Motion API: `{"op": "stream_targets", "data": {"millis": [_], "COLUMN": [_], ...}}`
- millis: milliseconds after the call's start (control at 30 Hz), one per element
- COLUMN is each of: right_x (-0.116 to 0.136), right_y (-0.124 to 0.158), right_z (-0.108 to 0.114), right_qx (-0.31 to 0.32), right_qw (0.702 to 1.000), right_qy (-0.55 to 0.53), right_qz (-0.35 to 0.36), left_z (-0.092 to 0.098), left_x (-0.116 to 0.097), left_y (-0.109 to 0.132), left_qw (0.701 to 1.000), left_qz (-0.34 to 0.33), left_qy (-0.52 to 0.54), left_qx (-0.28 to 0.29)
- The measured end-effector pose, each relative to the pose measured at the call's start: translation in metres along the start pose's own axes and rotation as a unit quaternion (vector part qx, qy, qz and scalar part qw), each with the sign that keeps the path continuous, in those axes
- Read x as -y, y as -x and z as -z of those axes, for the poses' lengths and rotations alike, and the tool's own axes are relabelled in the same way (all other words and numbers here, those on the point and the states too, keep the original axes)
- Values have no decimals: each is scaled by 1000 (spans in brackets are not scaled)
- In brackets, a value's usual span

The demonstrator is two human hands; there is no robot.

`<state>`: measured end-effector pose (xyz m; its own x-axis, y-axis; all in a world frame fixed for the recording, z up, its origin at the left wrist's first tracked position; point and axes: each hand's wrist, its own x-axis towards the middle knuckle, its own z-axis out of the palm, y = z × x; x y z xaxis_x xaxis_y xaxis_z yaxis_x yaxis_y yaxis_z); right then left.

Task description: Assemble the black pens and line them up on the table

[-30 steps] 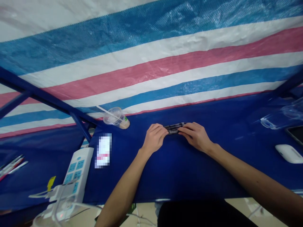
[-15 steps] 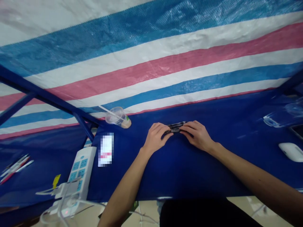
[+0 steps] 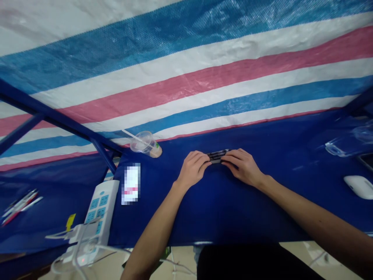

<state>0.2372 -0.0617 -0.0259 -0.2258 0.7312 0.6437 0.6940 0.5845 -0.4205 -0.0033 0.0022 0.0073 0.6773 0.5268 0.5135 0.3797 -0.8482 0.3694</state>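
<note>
"What are the hands doing?"

"The left hand (image 3: 194, 169) and the right hand (image 3: 241, 167) meet near the middle of the view, fingers curled inward, closing from either end on a small bundle of dark slender pens (image 3: 218, 155). Both grips are clenched on it; neither is released."

"Where is the bundle?"

"Between the two hands, above or on the blue cloth of the counter (image 3: 233, 212), toward its far side. I cannot tell whether it rests on the cloth or is slightly lifted. The fingers cover much of it, so the number of pens is unclear."

"What step is in hand?"

"A two-handed hold on this one bundle, leaving neither hand free."

"What lies nearby?"

"Left of the hands are a clear plastic cup (image 3: 145, 144) with a straw, a pixelated rectangular item (image 3: 131, 184) and a white power strip (image 3: 101, 206). To the right is a white computer mouse (image 3: 359, 186)."
</note>
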Motion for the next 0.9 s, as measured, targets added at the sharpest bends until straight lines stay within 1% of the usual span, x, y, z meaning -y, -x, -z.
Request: {"op": "stream_targets", "data": {"millis": [67,267,433,900], "right_x": [0,-1,0,-2], "right_y": [0,0,-1,1], "right_z": [0,1,0,-2], "right_qx": [0,-15,-19,-19], "right_qw": [1000,1000,999,999], "right_qy": [-4,4,1,-5], "right_qz": [5,17,43,33], "left_z": [0,0,0,-2], "left_x": [0,0,0,0], "left_y": [0,0,0,0], "left_qw": [1000,1000,999,1000], "left_qz": [4,-5,-5,-6], "left_qy": [4,21,32,3], "left_qx": [7,5,19,30]}}
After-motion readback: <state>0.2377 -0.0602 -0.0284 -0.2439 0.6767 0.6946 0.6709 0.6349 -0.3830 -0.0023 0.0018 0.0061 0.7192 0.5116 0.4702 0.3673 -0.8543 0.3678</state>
